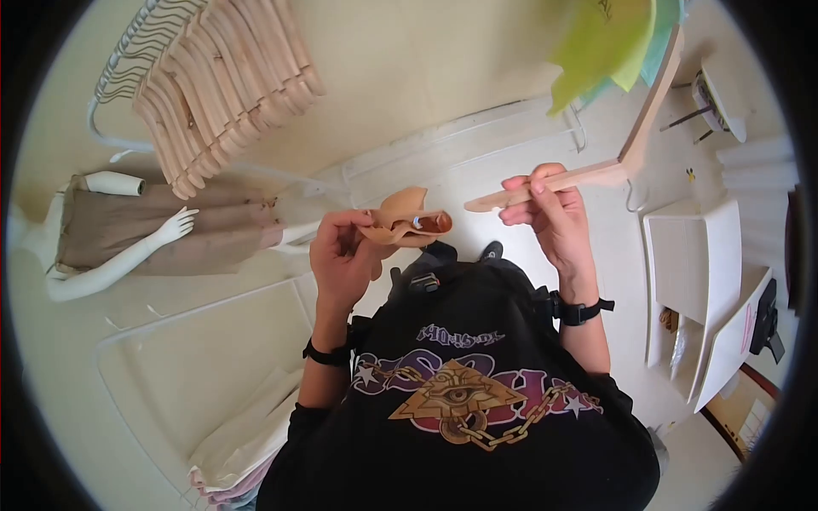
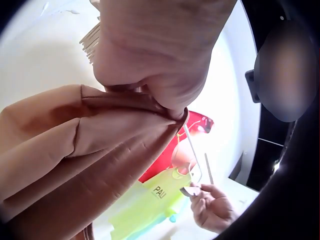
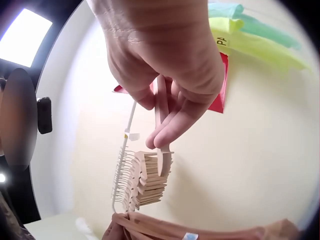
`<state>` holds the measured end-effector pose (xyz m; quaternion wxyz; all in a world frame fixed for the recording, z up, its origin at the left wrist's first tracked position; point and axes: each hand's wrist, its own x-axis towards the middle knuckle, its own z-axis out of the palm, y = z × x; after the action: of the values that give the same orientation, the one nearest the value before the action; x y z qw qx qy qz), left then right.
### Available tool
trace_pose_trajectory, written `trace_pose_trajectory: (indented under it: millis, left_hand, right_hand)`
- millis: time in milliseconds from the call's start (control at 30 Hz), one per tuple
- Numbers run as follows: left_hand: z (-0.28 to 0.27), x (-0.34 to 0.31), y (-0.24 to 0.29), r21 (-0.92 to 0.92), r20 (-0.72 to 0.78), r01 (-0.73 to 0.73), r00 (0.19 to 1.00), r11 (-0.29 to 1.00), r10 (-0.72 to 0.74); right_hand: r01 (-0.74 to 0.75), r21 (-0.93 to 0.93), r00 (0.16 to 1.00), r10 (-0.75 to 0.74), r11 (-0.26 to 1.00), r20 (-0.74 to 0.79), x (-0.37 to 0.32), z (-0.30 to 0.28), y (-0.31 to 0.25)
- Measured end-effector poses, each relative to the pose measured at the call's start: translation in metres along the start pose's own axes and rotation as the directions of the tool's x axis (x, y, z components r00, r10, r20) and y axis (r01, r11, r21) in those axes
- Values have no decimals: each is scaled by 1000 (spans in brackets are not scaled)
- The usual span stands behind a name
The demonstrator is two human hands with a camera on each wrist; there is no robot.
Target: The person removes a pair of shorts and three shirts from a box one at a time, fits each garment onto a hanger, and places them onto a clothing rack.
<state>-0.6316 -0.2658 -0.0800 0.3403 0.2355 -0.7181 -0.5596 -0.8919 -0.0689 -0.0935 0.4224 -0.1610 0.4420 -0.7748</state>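
Note:
My left hand (image 1: 342, 260) grips the edge of a tan garment (image 1: 404, 204), pinching it between thumb and fingers. The garment's opening faces up, with a small white label (image 1: 417, 224) inside; in the left wrist view its seamed cloth (image 2: 110, 160) hangs down in folds. My right hand (image 1: 555, 217) holds a wooden hanger (image 1: 635, 153) by one arm. That arm's tip (image 1: 481, 204) points at the garment, a short gap from its opening. The hanger's other arm rises to the upper right, and its metal hook (image 1: 632, 198) hangs beneath.
Several wooden hangers (image 1: 226, 98) hang on a white rail at upper left. Beside them lies a mannequin form in brown clothing (image 1: 183, 226). Yellow-green cloth (image 1: 601, 43) hangs at upper right, above a white cabinet (image 1: 694, 247). Folded clothes (image 1: 243, 434) hang at lower left.

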Motion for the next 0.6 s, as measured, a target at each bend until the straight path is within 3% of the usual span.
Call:
trace_pose_trajectory:
  millis: [67,233,400,467,533,600]
  left_hand:
    - [17,-3,11,15,8,-39,999,999,39]
    - [52,-7,40,-109,25,42,999,993,-40]
    - [78,-13,48,-160,27,54,998,986,-51]
    - [83,-14,50,-169,41,78,997,983,-72]
    - [87,-13,47,-226,65,115,993,967,-103]
    - [94,-9,42,-232,118,118,989,965,-92]
  right_hand:
    - [-23,76,997,17,997,75,-5,-8,6]
    - [-126,60,967,109,990,232,-15,-31,37]
    - [-95,-54,975,104,994,197,-22,-55,58]
    - [-69,-372,975,141,926,169,-27,-69,72]
    - [-16,-370,984,80,929,158,-34,-83,81]
    - [-40,-645,995,86,763,41,-44,-88,76]
